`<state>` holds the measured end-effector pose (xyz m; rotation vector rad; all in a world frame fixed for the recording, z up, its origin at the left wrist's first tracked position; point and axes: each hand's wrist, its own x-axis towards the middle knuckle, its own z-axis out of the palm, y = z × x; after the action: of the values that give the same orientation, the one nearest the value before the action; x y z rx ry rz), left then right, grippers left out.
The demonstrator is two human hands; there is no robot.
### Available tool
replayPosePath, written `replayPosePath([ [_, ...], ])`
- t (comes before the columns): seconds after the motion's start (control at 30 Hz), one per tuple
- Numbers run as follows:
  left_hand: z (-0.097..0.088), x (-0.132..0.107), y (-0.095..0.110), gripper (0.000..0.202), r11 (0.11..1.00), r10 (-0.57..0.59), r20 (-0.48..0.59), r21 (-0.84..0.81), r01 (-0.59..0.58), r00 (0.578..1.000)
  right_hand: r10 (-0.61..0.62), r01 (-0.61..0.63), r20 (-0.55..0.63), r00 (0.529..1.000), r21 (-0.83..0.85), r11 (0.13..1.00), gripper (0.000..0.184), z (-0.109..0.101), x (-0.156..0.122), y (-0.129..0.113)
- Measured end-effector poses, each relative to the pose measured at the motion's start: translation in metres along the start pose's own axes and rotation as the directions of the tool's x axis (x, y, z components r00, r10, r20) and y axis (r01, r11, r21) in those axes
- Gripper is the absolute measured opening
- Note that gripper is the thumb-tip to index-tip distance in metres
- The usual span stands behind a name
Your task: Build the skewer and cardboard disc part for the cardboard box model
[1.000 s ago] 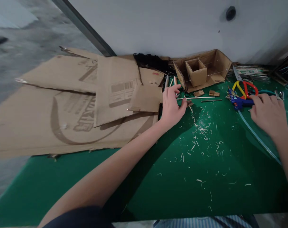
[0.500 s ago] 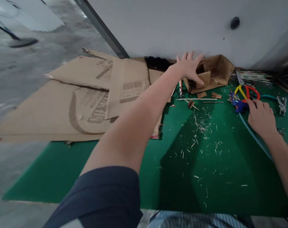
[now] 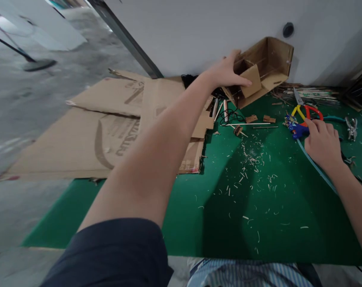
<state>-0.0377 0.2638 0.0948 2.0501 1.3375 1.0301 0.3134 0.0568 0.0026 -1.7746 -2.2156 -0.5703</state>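
Note:
My left hand [image 3: 228,73] reaches across the bench and grips the near left side of an open cardboard box [image 3: 278,59]. Its thumb lies over a cardboard flap [image 3: 252,81] inside, while the other fingers are partly hidden behind the side. The box is tilted and raised off the bench against the wall. My right hand [image 3: 324,143] is low over the bench with its fingers curled, touching or very close to a blue tool [image 3: 298,130] with a light blue cord. Scissors [image 3: 308,113] with red and yellow handles lie just beyond; what is under the palm is hidden.
Flattened cardboard sheets [image 3: 64,147] overhang the left of the green bench [image 3: 181,223]. Pale shavings [image 3: 252,159] are scattered midway. Thin rods [image 3: 249,124], small brown pieces [image 3: 269,118] and black cord [image 3: 233,115] lie near the box. Silver pliers [image 3: 352,129] lie at right.
My left hand, spread over the box before, has closed on its side. The box has risen and tilted up along the wall. My right hand stays beside the blue tool.

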Motion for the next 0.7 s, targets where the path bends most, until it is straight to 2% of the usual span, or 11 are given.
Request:
replayPosePath([
  [0.07,-0.012,-0.006,0.011,0.119,0.998,-0.051,0.088,-0.020,0.053,0.995,-0.010,0.012,-0.035,0.999,0.043,0.999,0.061,-0.006,0.001,-0.002],
  [0.1,-0.018,-0.009,0.017,0.114,0.990,-0.095,0.103,-0.095,0.105,0.990,-0.016,0.020,-0.053,0.998,0.070,0.997,0.061,-0.010,0.001,-0.003],
  [0.2,-0.028,-0.022,0.036,0.076,0.876,-0.190,0.075,-0.437,0.204,0.979,-0.021,0.045,-0.122,0.992,0.199,0.979,0.061,-0.023,0.004,-0.011],
  [0.3,-0.031,-0.040,0.058,0.036,0.762,-0.122,0.007,-0.640,0.098,0.992,-0.021,0.098,-0.180,0.983,0.430,0.897,0.057,-0.037,0.008,-0.030],
  [0.33,-0.031,-0.046,0.066,0.037,0.738,-0.056,0.004,-0.673,0.044,0.998,-0.021,0.114,-0.182,0.983,0.516,0.849,0.056,-0.041,0.009,-0.038],
  [0.37,-0.031,-0.053,0.075,0.033,0.722,-0.079,-0.003,-0.689,0.055,0.997,-0.025,0.123,-0.170,0.985,0.596,0.793,0.057,-0.046,0.009,-0.047],
  [0.43,-0.029,-0.064,0.091,0.039,0.688,-0.024,-0.056,-0.725,-0.024,0.998,-0.043,0.106,-0.104,0.994,0.732,0.673,0.060,-0.053,0.012,-0.065],
  [0.5,-0.025,-0.073,0.106,0.055,0.702,0.001,-0.133,-0.705,-0.095,0.991,-0.069,0.057,-0.022,0.997,0.828,0.558,0.064,-0.059,0.016,-0.082],
  [0.57,-0.018,-0.080,0.118,0.065,0.745,-0.045,-0.210,-0.659,-0.107,0.977,-0.066,-0.012,0.043,0.997,0.908,0.420,0.070,-0.061,0.024,-0.097],
  [0.63,-0.008,-0.088,0.127,0.058,0.748,-0.110,-0.247,-0.659,-0.084,0.963,-0.035,-0.085,0.098,0.995,0.959,0.269,0.078,-0.061,0.034,-0.110],
  [0.7,0.004,-0.098,0.134,0.043,0.661,-0.127,-0.239,-0.744,-0.097,0.963,-0.026,-0.135,0.141,0.990,0.978,0.161,0.086,-0.060,0.046,-0.121],
])
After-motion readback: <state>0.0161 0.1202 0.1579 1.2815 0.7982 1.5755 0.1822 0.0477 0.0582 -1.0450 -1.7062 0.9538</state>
